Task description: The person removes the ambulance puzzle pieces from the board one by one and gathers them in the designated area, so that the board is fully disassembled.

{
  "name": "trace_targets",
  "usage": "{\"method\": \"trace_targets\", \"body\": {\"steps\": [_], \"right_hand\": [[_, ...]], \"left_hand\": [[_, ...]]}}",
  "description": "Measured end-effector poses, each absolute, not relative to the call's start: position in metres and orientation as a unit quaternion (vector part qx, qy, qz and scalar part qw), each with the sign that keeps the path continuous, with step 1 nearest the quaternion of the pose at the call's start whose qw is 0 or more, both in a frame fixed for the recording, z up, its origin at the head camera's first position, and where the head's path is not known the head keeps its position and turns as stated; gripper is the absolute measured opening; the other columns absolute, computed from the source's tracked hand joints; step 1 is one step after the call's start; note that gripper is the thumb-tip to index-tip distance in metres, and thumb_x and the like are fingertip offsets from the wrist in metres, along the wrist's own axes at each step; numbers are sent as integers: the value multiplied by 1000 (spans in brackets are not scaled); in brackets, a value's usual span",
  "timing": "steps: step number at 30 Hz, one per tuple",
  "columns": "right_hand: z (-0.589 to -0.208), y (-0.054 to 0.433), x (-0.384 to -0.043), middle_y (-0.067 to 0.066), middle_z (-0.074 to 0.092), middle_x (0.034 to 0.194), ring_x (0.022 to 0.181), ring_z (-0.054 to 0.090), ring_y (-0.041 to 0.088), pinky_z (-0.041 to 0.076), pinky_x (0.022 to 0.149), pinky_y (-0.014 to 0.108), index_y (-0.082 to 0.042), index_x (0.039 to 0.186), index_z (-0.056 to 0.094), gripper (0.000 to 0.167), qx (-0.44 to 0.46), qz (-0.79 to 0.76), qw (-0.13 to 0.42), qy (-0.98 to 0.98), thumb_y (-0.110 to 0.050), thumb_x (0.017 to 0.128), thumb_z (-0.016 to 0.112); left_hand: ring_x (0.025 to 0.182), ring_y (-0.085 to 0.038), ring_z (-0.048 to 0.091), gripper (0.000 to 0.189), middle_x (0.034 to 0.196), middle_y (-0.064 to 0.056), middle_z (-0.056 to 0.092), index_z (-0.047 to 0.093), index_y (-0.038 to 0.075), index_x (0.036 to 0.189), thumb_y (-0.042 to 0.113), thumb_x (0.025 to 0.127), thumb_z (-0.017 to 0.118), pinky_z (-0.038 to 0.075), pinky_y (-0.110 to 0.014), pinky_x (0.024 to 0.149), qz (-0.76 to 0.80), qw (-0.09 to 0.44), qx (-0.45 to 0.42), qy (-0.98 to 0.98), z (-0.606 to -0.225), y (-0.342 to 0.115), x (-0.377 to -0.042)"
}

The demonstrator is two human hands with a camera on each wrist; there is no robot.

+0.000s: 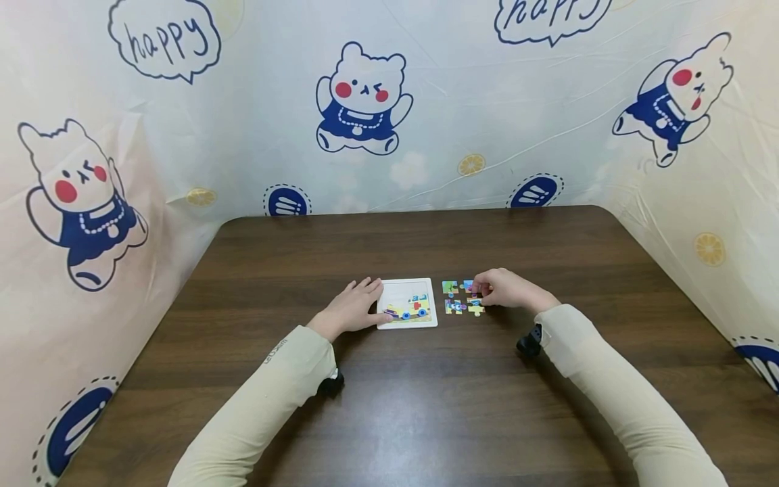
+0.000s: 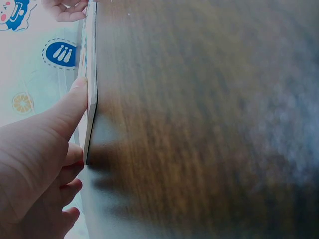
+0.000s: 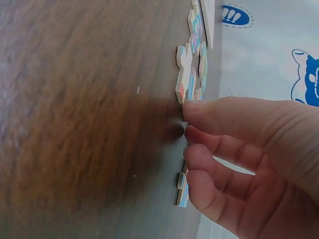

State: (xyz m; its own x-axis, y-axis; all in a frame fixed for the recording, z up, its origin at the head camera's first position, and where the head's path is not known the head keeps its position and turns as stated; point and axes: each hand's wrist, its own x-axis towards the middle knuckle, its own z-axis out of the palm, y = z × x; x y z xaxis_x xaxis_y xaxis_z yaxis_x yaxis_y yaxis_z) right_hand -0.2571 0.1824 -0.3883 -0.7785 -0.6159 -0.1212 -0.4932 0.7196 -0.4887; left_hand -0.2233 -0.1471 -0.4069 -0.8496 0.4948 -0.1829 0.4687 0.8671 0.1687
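Observation:
A white-framed puzzle board (image 1: pixel 406 281) lies on the table, a vehicle picture assembled along its lower part. My left hand (image 1: pixel 353 306) rests at its left side; in the left wrist view the thumb (image 2: pixel 77 102) lies on the near rim and the fingers sit by the corner. Just right of the board are several loose jigsaw pieces (image 1: pixel 454 306). Over the rightmost ones is my right hand (image 1: pixel 505 289), fingers bent. The right wrist view shows its thumb tip beside a yellowish piece (image 3: pixel 182 74) and another piece (image 3: pixel 183 196) partly behind the fingers. Whether it pinches one is hidden.
The dark wooden table (image 1: pixel 395 406) carries the board and pieces near its middle. A printed cloth (image 1: pixel 438 88) with bears stands around the far edge and both sides. Dark wrist devices (image 1: pixel 530 340) hang below the sleeves.

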Motion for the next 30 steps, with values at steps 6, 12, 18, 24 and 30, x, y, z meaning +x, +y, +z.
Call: {"method": "trace_targets", "body": {"steps": [6, 12, 18, 24, 30], "right_hand": [[-388, 183, -257, 2, 53, 72, 65, 46, 16, 41, 60, 29, -4, 92, 64, 12, -302, -219, 138, 918, 0, 81, 67], [-385, 181, -258, 2, 54, 73, 66, 47, 16, 41, 60, 29, -2, 91, 65, 12, -305, -218, 126, 918, 0, 80, 68], [-376, 176, -259, 2, 55, 73, 69, 49, 19, 44, 61, 30, -1, 94, 65, 15, -303, -234, 116, 917, 2, 80, 67], [-368, 167, -261, 2, 58, 77, 71, 52, 18, 46, 64, 31, 0, 99, 64, 18, -310, -240, 106, 914, 0, 81, 66], [-361, 155, -259, 3, 58, 80, 70, 52, 18, 46, 63, 31, 1, 102, 63, 20, -310, -259, 113, 908, 0, 82, 65]], "left_hand": [[137, -28, 13, 79, 149, -11, 21, 25, 3, 145, 54, 89, 50, 10, -45, 108, 58, 111, 250, 960, -407, -147, -223], [137, -28, 13, 80, 149, -11, 21, 25, 3, 145, 54, 89, 50, 10, -45, 109, 56, 112, 248, 961, -408, -147, -223], [137, -27, 13, 80, 149, -11, 21, 25, 3, 145, 54, 89, 50, 9, -44, 109, 53, 115, 244, 961, -407, -146, -222], [137, -28, 14, 80, 149, -12, 21, 25, 3, 145, 54, 89, 50, 10, -45, 108, 55, 113, 245, 961, -405, -146, -221], [137, -28, 14, 80, 149, -12, 22, 25, 2, 145, 54, 89, 50, 10, -45, 108, 55, 113, 246, 961, -405, -146, -221]]}}
